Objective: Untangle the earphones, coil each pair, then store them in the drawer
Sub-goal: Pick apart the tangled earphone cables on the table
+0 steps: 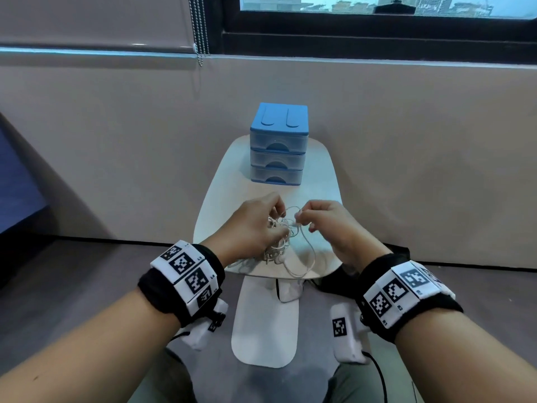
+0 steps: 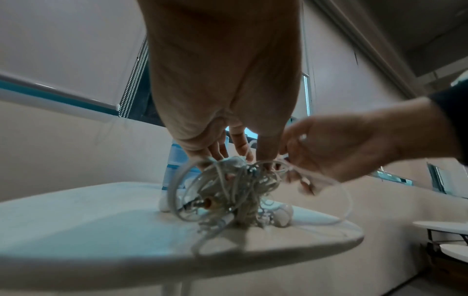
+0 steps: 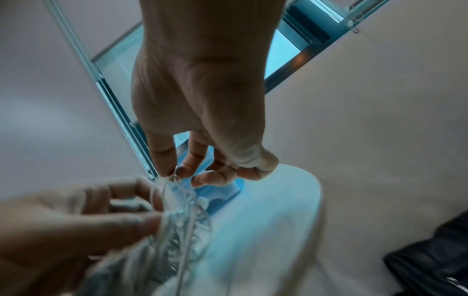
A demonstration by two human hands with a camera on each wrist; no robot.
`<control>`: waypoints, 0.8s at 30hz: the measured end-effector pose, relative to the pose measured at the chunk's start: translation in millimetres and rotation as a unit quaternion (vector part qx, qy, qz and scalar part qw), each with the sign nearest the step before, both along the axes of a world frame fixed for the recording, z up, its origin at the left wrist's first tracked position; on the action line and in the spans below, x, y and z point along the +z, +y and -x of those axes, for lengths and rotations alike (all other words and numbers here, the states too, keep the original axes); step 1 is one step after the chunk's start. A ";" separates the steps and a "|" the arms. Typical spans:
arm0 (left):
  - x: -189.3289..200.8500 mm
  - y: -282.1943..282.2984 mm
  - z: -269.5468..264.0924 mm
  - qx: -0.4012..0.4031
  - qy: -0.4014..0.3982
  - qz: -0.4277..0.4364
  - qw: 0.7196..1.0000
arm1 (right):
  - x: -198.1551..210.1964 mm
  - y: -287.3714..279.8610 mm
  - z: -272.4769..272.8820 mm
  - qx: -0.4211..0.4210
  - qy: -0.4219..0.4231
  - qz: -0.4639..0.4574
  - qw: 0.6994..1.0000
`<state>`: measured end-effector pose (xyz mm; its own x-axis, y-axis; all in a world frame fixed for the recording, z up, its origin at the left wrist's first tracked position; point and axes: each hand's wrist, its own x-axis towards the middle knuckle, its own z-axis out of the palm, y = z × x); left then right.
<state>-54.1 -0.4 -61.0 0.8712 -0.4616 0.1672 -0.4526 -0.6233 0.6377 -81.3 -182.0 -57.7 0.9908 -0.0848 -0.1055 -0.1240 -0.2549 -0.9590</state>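
Observation:
A tangled clump of white earphones [image 1: 277, 241] hangs just above the near end of the small white table [image 1: 229, 175], its lower loops trailing onto the tabletop. My left hand [image 1: 255, 225] grips the top of the clump [image 2: 233, 186] from the left, fingers curled into the cords. My right hand [image 1: 322, 222] pinches one loose cord [image 3: 174, 178] between thumb and forefinger and holds it out to the right of the clump. A long loop [image 1: 305, 257] droops from that hand over the table's near edge. The blue three-drawer box [image 1: 277, 144] stands at the far end, all drawers closed.
The table stands against a beige wall under a dark-framed window [image 1: 377, 21]. A bead chain from the blind [image 1: 199, 30] hangs at the back left. The table's white base [image 1: 264, 324] is on the grey floor between my knees. Another white table [image 2: 445, 226] stands off to the right.

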 end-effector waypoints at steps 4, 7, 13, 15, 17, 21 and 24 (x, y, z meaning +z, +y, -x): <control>-5.0 0.1 2.5 -0.010 0.001 -0.032 0.999 | 42.0 12.9 6.0 -0.013 -0.038 -0.041 0.998; -4.7 -2.8 4.2 -0.017 0.002 -0.038 0.999 | 68.1 17.7 9.8 -0.019 -0.084 -0.084 0.993; -4.0 -3.9 6.3 -0.027 -0.022 -0.041 0.999 | 100.6 7.5 11.6 -0.064 -0.214 -0.156 0.962; 0.9 -1.9 7.3 -0.029 -0.018 -0.021 0.999 | 101.6 1.1 11.9 -0.059 -0.216 -0.194 0.955; 7.2 1.6 7.7 -0.028 -0.003 0.001 1.000 | 97.3 -4.5 11.0 -0.078 -0.201 -0.184 0.959; 16.2 8.0 6.5 -0.005 0.001 0.023 1.000 | 71.8 -15.1 3.5 -0.074 -0.112 0.062 0.989; 13.9 10.2 6.6 0.015 -0.021 0.011 1.000 | 56.4 -13.5 7.4 0.032 -0.024 0.307 0.951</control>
<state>-60.7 9.8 -47.0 0.8768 -0.4303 0.2147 -0.4605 -0.6227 0.6325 -88.7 -195.5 -1.3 0.9984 -0.0563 -0.0106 -0.0503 -0.7739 -0.6314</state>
